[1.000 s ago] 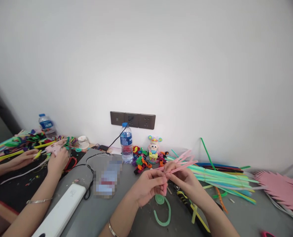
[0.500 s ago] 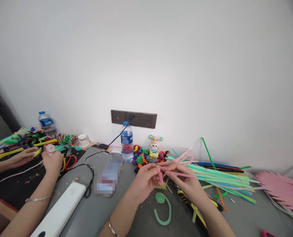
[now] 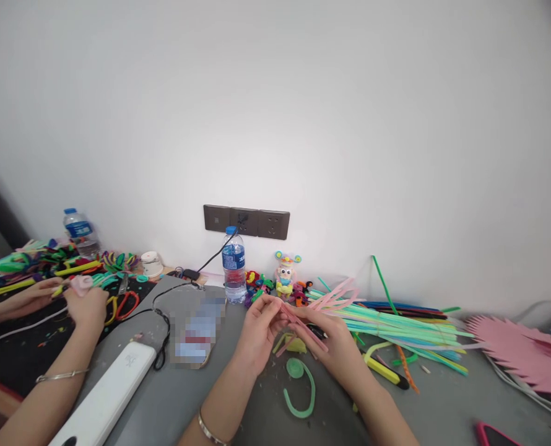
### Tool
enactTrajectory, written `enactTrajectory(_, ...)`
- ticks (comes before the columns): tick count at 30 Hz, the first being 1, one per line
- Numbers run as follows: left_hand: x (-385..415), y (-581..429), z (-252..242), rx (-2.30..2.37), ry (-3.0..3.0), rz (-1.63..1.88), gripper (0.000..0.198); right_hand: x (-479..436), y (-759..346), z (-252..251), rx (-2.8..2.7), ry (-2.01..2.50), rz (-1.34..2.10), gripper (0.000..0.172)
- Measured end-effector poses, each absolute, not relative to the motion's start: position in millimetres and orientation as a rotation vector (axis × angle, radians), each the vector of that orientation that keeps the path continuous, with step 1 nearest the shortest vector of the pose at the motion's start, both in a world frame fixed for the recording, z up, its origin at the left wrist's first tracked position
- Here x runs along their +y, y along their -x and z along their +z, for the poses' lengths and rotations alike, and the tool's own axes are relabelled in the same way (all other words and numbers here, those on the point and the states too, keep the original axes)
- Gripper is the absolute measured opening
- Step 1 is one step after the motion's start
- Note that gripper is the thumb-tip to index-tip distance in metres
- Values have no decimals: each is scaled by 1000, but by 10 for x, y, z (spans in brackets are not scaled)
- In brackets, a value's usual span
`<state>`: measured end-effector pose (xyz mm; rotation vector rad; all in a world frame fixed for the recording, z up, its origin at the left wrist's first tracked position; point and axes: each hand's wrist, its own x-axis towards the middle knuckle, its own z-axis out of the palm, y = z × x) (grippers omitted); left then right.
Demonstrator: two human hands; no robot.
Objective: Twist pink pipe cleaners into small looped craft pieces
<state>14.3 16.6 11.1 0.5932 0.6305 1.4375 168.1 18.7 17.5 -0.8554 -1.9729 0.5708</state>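
Pinched between my two hands is a pink pipe cleaner (image 3: 299, 322), folded or in several strands. My left hand (image 3: 257, 331) closes its thumb and fingers on one end. My right hand (image 3: 335, 342) is closed on the strands, which run under its fingers. Below them on the table lies a green pipe cleaner (image 3: 311, 396) curled into a spiral with a hooked tail. A yellow-green piece (image 3: 296, 344) lies just beneath my fingers. Behind my right hand more pink pipe cleaners (image 3: 334, 296) rest on a bundle of pale green ones (image 3: 410, 331).
A water bottle (image 3: 234, 266) and a small figurine (image 3: 285, 272) stand by the wall. Left are a phone (image 3: 200, 334), a white power bank-like bar (image 3: 111, 396), a black cable (image 3: 166, 328), scissors (image 3: 127, 305) and a co-worker's hand (image 3: 86, 306). Pink jagged sheets (image 3: 512, 347) lie right.
My hands have drawn closer together, and the pink strands now slant down under my right fingers. The view has shifted slightly right, showing more of a pink-edged object at lower right.
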Motion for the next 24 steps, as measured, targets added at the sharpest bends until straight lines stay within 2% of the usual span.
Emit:
enactTrajectory(5, 149, -167, 123, 663, -609, 1324, 27, 239, -1767, 177, -1751, 886, 588, 14)
enactTrajectory(13, 91, -173, 134, 640, -841, 1151, 27, 308, -1871, 228, -1494, 860, 894, 28)
enactTrajectory(17, 63, -163, 117, 593, -892, 971, 27, 263, -1956, 281, -1614, 823, 1219, 29)
enactTrajectory(24, 21, -168, 123, 477, -871, 736, 28, 209, -1991, 297, -1721, 621, 1345, 23)
